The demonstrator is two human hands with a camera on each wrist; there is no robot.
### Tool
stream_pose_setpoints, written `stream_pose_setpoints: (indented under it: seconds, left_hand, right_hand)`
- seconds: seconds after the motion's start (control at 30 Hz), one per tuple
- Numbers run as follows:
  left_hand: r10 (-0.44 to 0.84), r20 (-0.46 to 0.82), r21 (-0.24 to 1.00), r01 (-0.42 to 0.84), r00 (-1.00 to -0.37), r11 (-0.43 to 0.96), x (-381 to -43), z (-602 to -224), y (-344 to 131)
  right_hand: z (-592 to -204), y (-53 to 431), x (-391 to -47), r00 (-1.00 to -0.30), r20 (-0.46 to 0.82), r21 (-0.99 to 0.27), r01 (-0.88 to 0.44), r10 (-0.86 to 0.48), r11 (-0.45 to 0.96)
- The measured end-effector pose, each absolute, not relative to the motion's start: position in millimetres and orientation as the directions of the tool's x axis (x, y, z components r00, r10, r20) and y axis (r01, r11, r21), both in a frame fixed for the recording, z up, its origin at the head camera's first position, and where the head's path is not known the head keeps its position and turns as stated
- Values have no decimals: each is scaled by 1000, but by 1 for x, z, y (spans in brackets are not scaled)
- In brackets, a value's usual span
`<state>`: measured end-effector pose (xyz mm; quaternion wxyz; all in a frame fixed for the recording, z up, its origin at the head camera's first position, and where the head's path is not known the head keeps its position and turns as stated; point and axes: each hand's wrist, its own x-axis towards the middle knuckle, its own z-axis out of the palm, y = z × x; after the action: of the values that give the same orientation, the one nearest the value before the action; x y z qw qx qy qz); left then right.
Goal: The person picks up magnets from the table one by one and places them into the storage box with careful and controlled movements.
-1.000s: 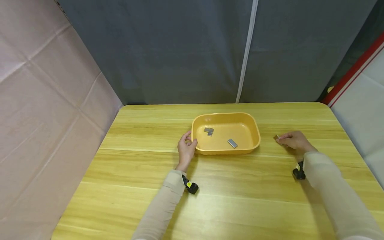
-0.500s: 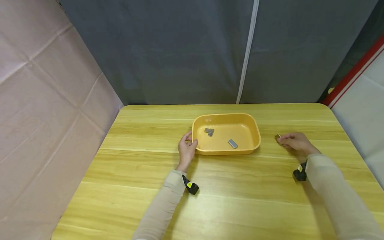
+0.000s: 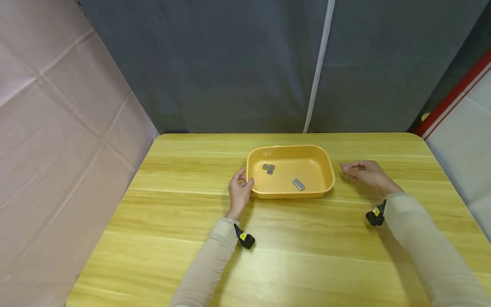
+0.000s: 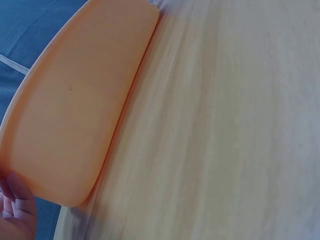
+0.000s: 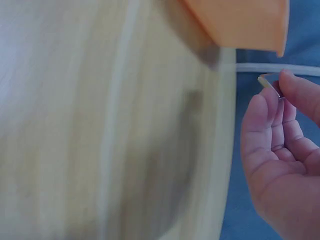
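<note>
My left hand [image 3: 239,195] grips the left end of a yellow plastic basin [image 3: 289,195], with the thumb at the rim. In the left wrist view the basin's long outer wall [image 4: 75,100] fills the upper left, and part of the hand [image 4: 19,210] shows at its corner. To the right of the basin, my right hand [image 3: 368,172] pinches a small, flat, shiny metal block [image 5: 270,81] between thumb and fingers, above the table. Inside the basin lie a single silver rectangular block [image 3: 298,184] toward the front and a small cluster of grey metal blocks [image 3: 269,168] at the left.
The basin stands on a wood-grain table [image 3: 307,247]. Behind the table's far edge hangs a dark grey curtain [image 3: 230,68] with a white strip [image 3: 319,64]. A pale sheet [image 3: 69,149] is at the left, and a white panel with a red border [image 3: 456,102] at the right.
My right hand, with the metal block pinched in it, has lifted from the table and moved left toward the basin. The left hand keeps its grip on the basin, which stays in place.
</note>
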<state>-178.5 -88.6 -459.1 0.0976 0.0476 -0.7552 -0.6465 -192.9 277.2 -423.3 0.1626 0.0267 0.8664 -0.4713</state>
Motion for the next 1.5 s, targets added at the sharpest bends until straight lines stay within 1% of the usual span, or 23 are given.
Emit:
stream_pose_setpoints:
  seconds: [0.1, 0.27, 0.53, 0.7, 0.8, 0.97, 1.2, 1.5]
  left_hand:
    - [-199, 46, 985, 11, -979, 172, -179, -457, -88]
    - [-207, 45, 984, 7, -977, 180, -181, -461, -88]
    - [-189, 29, 987, -1, -981, 158, -181, -459, -90]
    - [-174, 49, 989, 23, -984, 145, -172, -442, -87]
    - [-169, 64, 986, 36, -984, 164, -166, -430, -84]
    - [-165, 70, 984, 42, -984, 173, -163, -426, -83]
    - [-159, 68, 986, 42, -985, 163, -165, -427, -83]
    - [-164, 58, 986, 30, -985, 167, -165, -427, -83]
  right_hand:
    - [-418, 272, -197, -950, -291, -829, 192, -112, 526]
    - [-409, 264, -205, -956, -273, -851, 188, -108, 490]
    - [-398, 244, -217, -959, -246, -862, 148, -144, 485]
    - [-391, 232, -223, -963, -218, -878, 123, -158, 463]
    - [-388, 226, -227, -966, -202, -884, 110, -160, 455]
    - [-387, 216, -236, -969, -192, -890, 106, -155, 443]
    - [-391, 204, -247, -971, -194, -875, 108, -137, 471]
    - [-399, 192, -256, -970, -214, -901, 153, -110, 407]
